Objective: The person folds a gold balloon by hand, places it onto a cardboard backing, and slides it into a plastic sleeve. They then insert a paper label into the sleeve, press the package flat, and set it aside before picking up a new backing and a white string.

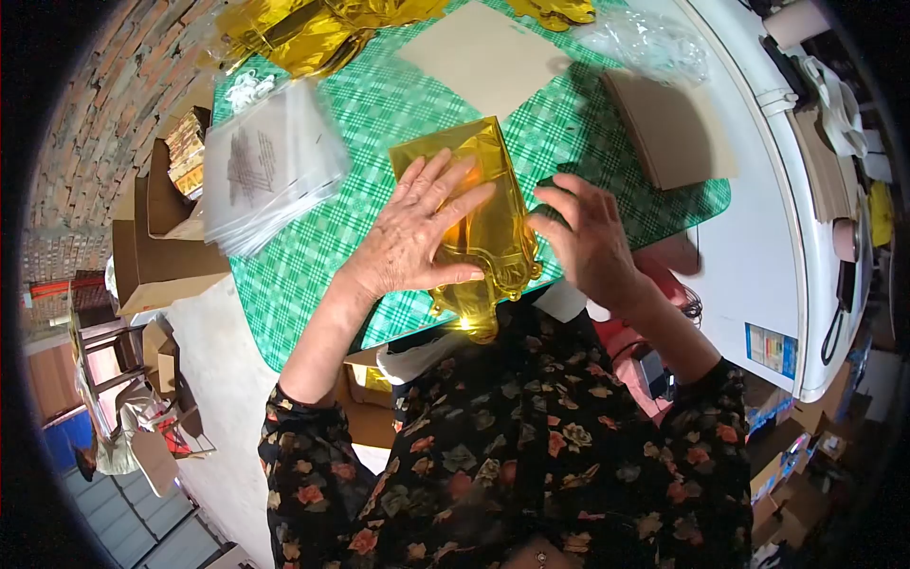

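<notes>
While left hand (417,232) lies flat on glossy gold foil (477,152) | right hand (592,242) splayed beside

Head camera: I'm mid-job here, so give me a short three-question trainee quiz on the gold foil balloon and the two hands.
1. True or false: the left hand lies flat, palm down, on the gold foil balloon.
2. What does the balloon lie on? A. a green checked cloth; B. newspaper; C. bare wood.
3. In a few words: where is the right hand in relation to the balloon?

Key:
1. True.
2. A.
3. At its right edge, with the fingers curled toward it.
</notes>
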A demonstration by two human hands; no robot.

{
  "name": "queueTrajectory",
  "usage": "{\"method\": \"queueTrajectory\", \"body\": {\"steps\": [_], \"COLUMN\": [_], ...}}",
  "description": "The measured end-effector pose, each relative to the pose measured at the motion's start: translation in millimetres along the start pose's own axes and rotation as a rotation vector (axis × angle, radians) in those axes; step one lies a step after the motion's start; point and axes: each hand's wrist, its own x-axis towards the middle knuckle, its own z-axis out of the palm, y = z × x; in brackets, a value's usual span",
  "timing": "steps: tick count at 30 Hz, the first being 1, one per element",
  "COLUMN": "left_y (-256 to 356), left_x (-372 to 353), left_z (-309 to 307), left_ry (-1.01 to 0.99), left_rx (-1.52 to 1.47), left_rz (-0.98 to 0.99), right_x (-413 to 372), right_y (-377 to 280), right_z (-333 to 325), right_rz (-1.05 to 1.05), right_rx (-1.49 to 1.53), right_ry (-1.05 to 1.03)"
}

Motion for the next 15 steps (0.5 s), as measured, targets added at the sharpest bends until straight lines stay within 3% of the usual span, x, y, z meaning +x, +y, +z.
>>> {"method": "queueTrajectory", "body": {"steps": [8,15], "left_y": [1.5,-1.7], "left_x": [1.0,1.2], "left_z": [-2.0,2.1], "left_ry": [0.003,0.074], "left_rx": [-0.009,-0.122], "left_rz": [-0.006,-0.031], "right_x": [17.8,48.7], "right_y": [-8.1,-4.6], "right_z": [4.0,9.5], "right_rz": [0.033,0.012], "right_rx": [0.065,0.335], "right_ry": [0.005,0.064]}}
